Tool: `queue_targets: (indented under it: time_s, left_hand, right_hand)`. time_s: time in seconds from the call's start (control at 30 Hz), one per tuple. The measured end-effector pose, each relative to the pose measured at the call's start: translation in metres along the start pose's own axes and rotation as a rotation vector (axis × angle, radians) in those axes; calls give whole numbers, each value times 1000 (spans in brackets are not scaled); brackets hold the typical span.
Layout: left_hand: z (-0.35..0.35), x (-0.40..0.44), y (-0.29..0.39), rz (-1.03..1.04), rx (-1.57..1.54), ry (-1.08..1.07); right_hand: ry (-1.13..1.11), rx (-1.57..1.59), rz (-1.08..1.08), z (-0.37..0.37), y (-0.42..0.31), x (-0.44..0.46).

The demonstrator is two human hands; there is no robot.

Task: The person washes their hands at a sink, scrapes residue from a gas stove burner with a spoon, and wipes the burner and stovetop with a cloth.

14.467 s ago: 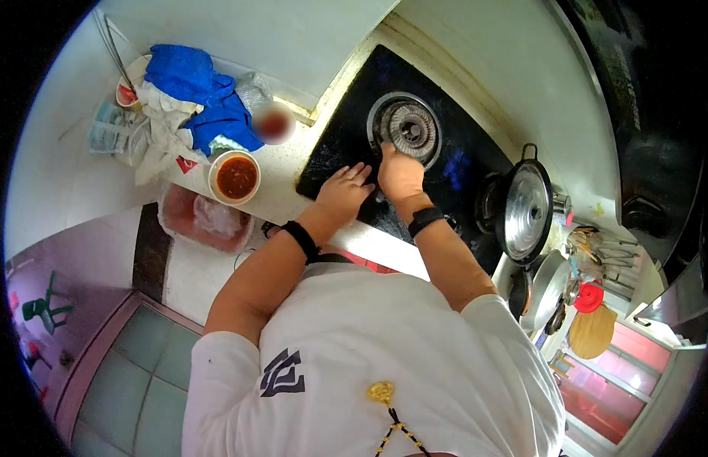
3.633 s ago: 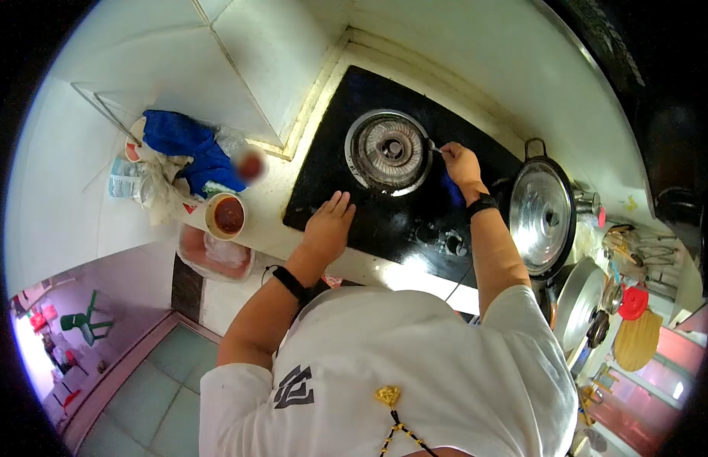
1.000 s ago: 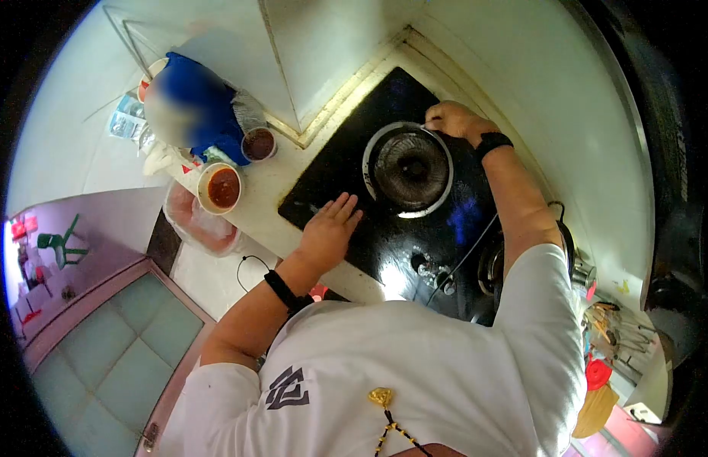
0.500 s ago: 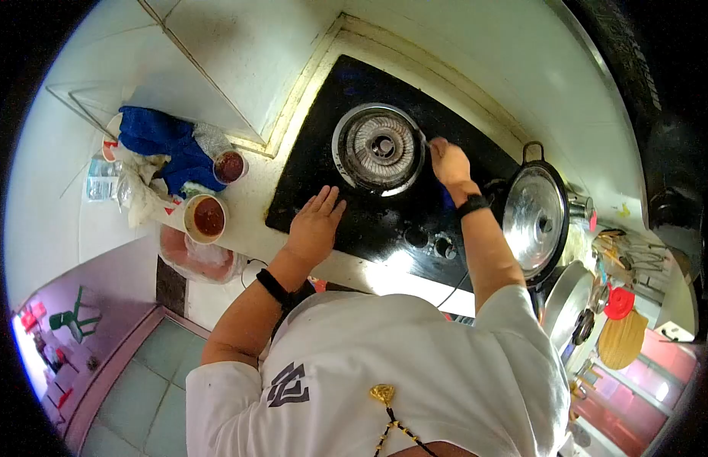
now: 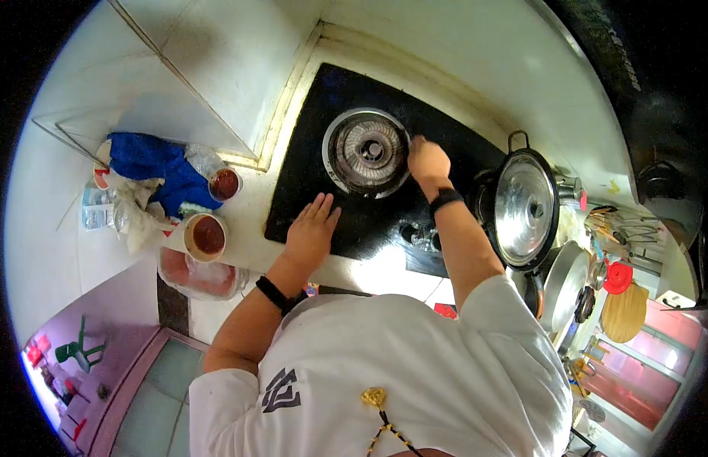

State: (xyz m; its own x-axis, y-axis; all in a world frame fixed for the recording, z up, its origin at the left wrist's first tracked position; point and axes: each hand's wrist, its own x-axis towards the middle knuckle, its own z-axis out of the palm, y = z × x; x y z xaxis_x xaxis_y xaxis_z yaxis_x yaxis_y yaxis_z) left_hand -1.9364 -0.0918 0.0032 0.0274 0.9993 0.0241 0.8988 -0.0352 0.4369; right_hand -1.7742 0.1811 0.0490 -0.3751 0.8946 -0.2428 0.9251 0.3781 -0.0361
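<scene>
A black cooktop (image 5: 361, 221) carries a round gas burner (image 5: 367, 150) with a ridged bowl inside a shiny metal ring. My left hand (image 5: 310, 234) lies flat near the cooktop's left front edge, fingers stretched out and holding nothing. At the right side of the ring, my right hand (image 5: 428, 163) is closed, with its fingertips close against the rim. Whatever it grips is hidden by the fingers. Below it to the front, the control knobs (image 5: 419, 234) catch a bright glare.
Right of the cooktop stands a black pan (image 5: 553, 186) with a metal lid (image 5: 521, 209). To the left are a cup of red sauce (image 5: 208, 236), a smaller sauce cup (image 5: 224, 184), a blue cloth (image 5: 145, 160) and a plastic-wrapped tray (image 5: 190, 274).
My right hand has come in closer to the burner's ring, and the thin light edge at its fingertips is no longer visible. My left hand stays flat. The camera view has shifted slightly.
</scene>
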Motion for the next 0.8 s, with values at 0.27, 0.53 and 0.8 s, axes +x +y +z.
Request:
queue_targets:
  time_s: [0.27, 0.53, 0.8]
  left_hand:
    - [-14, 3, 6, -22, -12, 1]
    - [-7, 2, 7, -57, -28, 23]
    - [-12, 5, 11, -87, -36, -10]
  right_hand:
    - [-5, -103, -66, -12, -19, 17]
    - [-31, -47, -63, -1, 11, 9]
    - [-50, -70, -552, -15, 24, 78]
